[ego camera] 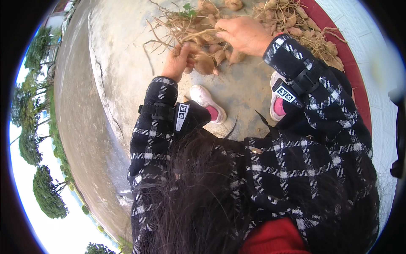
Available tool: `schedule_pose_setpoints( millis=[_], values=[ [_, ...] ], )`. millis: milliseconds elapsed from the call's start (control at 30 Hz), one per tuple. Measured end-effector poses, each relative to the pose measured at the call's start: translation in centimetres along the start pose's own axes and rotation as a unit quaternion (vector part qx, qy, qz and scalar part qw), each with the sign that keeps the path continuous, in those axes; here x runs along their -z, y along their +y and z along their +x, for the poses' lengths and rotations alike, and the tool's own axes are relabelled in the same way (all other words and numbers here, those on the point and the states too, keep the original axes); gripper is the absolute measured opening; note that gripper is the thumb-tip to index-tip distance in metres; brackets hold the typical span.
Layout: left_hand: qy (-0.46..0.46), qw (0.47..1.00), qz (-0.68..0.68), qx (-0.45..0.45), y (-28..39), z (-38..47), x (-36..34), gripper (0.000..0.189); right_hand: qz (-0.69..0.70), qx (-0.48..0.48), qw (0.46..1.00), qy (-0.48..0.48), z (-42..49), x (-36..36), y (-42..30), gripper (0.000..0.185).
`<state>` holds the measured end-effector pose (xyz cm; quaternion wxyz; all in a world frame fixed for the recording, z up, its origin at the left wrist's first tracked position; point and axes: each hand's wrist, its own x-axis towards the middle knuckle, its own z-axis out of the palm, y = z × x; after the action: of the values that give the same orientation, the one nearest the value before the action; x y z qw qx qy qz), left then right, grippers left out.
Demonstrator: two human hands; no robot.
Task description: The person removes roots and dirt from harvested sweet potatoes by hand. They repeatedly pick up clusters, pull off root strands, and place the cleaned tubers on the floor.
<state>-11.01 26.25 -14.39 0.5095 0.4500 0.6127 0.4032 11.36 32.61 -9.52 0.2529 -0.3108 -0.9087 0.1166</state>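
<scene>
A dry vine stem (201,33) runs between the thumb and fingers of my right hand (245,35). My left hand (177,62) is curled on a round, tan sweet potato (204,64), its thumb up and the fingers partly hidden behind the tuber. Thin dry roots and stalks (161,43) fan out above my left hand. Below and behind the right hand lie more sweet potatoes (237,56), some with vines attached. Whether the tuber in my left hand hangs from the held stem cannot be made out.
A heap of sweet potatoes and dry vines (291,23) spreads at the upper right, against a dark red border strip (356,82) and white tiles (376,104). A green leaf (187,11) pokes out at the top. My white shoes (206,101) stand on cracked concrete (127,63).
</scene>
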Motion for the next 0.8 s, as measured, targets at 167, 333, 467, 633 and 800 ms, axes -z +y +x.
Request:
schedule_pose_setpoints(
  millis=[167, 333, 467, 633, 800],
  values=[
    [0.034, 0.999, 0.001, 0.030, -0.2, 0.8, 1.5, 0.027, -0.027, -0.014, 1.000, -0.006, -0.1, -0.3, 0.2, 0.025],
    [0.133, 0.988, -0.019, 0.078, -0.5, 1.4, 3.3, 0.027, -0.081, 0.003, 0.994, 0.069, -1.0, 0.5, -0.1, 0.028],
    [0.172, 0.983, 0.004, 0.067, -0.7, 1.8, 7.0, 0.029, 0.073, 0.004, 0.989, 0.132, -1.2, 0.9, 0.1, 0.037],
    [0.226, 0.967, -0.046, 0.110, -1.1, 0.7, 12.7, 0.036, 0.079, -0.024, 0.994, 0.074, -1.0, 0.1, 0.5, 0.033],
    [0.289, 0.937, -0.154, 0.123, -0.9, -1.1, 19.2, 0.025, -0.025, 0.056, 0.998, 0.023, 1.5, -0.1, 0.3, 0.026]
  ],
)
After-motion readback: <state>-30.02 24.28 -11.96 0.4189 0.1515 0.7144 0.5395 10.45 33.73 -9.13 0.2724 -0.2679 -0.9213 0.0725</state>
